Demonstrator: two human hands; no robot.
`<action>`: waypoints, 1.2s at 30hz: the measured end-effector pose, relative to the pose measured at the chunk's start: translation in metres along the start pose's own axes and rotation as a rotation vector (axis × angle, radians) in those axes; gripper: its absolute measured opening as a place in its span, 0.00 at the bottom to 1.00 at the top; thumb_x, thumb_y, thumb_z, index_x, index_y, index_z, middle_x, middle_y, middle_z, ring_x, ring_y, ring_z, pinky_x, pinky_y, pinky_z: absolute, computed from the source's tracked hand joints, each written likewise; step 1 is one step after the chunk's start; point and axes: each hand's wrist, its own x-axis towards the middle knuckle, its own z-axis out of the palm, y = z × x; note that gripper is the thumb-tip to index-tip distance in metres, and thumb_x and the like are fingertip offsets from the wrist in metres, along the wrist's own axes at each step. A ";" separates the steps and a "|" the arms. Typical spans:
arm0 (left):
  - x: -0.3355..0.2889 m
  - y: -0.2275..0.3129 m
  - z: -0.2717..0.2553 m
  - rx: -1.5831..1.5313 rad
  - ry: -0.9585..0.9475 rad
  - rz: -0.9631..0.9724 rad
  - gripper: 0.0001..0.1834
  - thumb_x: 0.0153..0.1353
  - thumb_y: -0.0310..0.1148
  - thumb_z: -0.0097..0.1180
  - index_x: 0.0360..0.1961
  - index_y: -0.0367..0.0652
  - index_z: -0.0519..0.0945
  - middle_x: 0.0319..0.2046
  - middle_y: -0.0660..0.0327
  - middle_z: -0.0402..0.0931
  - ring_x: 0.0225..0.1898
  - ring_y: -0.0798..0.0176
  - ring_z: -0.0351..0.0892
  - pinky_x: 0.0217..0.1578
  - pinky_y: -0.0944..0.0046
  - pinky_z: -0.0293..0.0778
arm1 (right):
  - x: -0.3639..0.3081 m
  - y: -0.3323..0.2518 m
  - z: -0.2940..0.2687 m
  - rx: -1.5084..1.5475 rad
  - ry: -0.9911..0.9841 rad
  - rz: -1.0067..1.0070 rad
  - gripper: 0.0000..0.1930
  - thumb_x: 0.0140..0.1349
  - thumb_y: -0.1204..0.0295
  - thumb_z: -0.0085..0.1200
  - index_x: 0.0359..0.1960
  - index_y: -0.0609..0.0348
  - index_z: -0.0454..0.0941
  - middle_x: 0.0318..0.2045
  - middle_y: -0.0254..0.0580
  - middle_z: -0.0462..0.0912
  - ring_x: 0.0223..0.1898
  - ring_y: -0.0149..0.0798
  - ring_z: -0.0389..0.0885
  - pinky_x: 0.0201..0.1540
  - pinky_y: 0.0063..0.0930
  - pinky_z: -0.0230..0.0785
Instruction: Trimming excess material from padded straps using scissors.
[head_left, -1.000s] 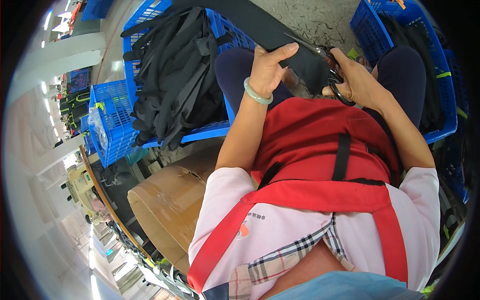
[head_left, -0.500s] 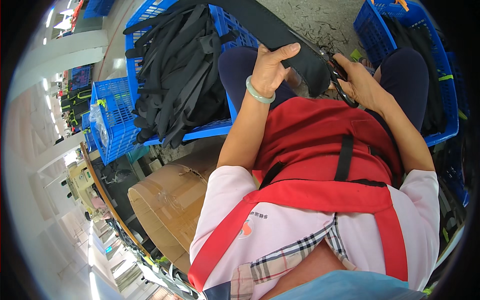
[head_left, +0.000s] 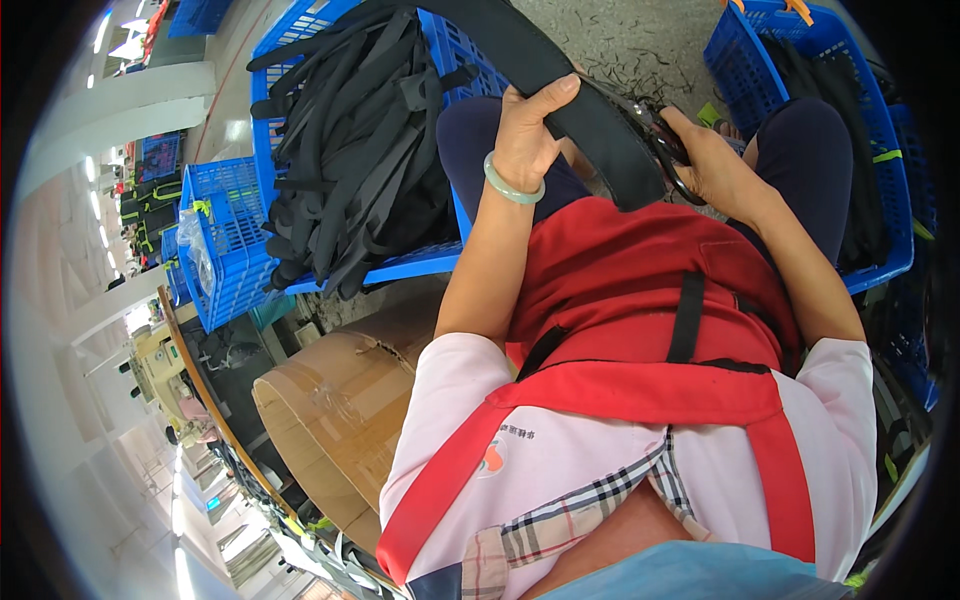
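Note:
A wide black fabric strap [head_left: 603, 141] stretches from the upper left down to a rounded end above my lap. My left hand [head_left: 530, 125] grips it partway along, the thumb lying on top; a pale green bangle [head_left: 514, 187] circles that wrist. In my right hand [head_left: 718, 165] is a pair of scissors [head_left: 664, 140] with dark handles. Their blades point up and left along the strap's right edge; whether they touch it I cannot tell.
A blue crate [head_left: 407, 262] heaped with black straps [head_left: 357, 150] stands at my left. Beyond it is a smaller blue crate [head_left: 222, 240]; a cardboard box [head_left: 335, 400] sits closer. Another blue crate [head_left: 885, 262] with dark pieces is on the right. Dark scraps [head_left: 650, 55] litter the floor.
My left hand has moved slightly left along with the strap. The strap's rounded end now shows more fully, and the scissors have shifted a little up and left.

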 end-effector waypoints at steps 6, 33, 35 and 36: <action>0.000 -0.003 0.005 0.015 0.042 0.047 0.09 0.54 0.18 0.63 0.36 0.39 0.80 0.33 0.62 0.81 0.33 0.66 0.81 0.37 0.66 0.79 | 0.003 0.002 -0.002 -0.075 0.021 -0.012 0.28 0.54 0.66 0.62 0.53 0.62 0.62 0.36 0.59 0.78 0.41 0.63 0.76 0.42 0.44 0.66; 0.001 -0.003 0.008 -0.012 0.016 -0.007 0.10 0.55 0.19 0.62 0.38 0.42 0.80 0.35 0.63 0.80 0.36 0.65 0.81 0.41 0.65 0.79 | 0.007 -0.001 0.002 -0.032 0.087 0.081 0.14 0.58 0.74 0.57 0.42 0.66 0.67 0.29 0.64 0.75 0.32 0.64 0.70 0.36 0.39 0.67; 0.004 0.003 0.008 -0.090 0.050 -0.013 0.09 0.56 0.19 0.61 0.38 0.41 0.80 0.34 0.63 0.80 0.36 0.65 0.81 0.41 0.65 0.79 | 0.008 -0.004 0.000 -0.054 0.084 0.084 0.14 0.58 0.74 0.57 0.42 0.65 0.67 0.30 0.64 0.76 0.34 0.64 0.72 0.36 0.40 0.67; 0.008 0.006 0.005 -0.077 0.045 -0.014 0.09 0.56 0.20 0.61 0.38 0.41 0.80 0.34 0.63 0.81 0.36 0.65 0.81 0.41 0.65 0.79 | 0.008 -0.005 0.000 -0.073 0.081 0.086 0.14 0.59 0.73 0.57 0.43 0.65 0.67 0.31 0.64 0.77 0.35 0.64 0.73 0.37 0.41 0.67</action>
